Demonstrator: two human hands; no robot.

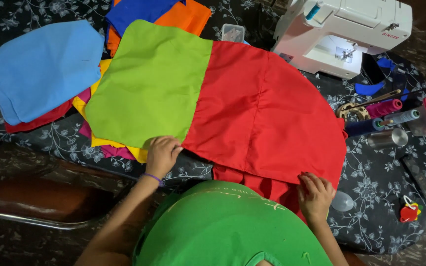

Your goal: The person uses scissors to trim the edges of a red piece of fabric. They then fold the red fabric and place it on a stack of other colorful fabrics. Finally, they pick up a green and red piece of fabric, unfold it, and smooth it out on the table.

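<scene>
Green shirt fabric (223, 226) fills the bottom of my view, closest to the lens, and past it the hands work on a stitched panel spread over a dark floral tablecloth (371, 197). Far left sits a folded blue cloth (40, 69) on a stack of coloured pieces. Next comes the panel's lime-green half (149, 83), joined along a seam to the red half (267, 108).

My left hand (162, 155) rests on the lower edge right by that seam, fingers curled down and pinching or pressing the cloth; I cannot tell which. My right hand (315, 191) holds the red half's lower edge, fingers bent around the hem where it hangs off the table.

I judge this as spreading and smoothing the panel; a next move would need both edges kept taut and level.

Right of the panel stand a white sewing machine (346, 34) and thread spools (385, 116).
</scene>
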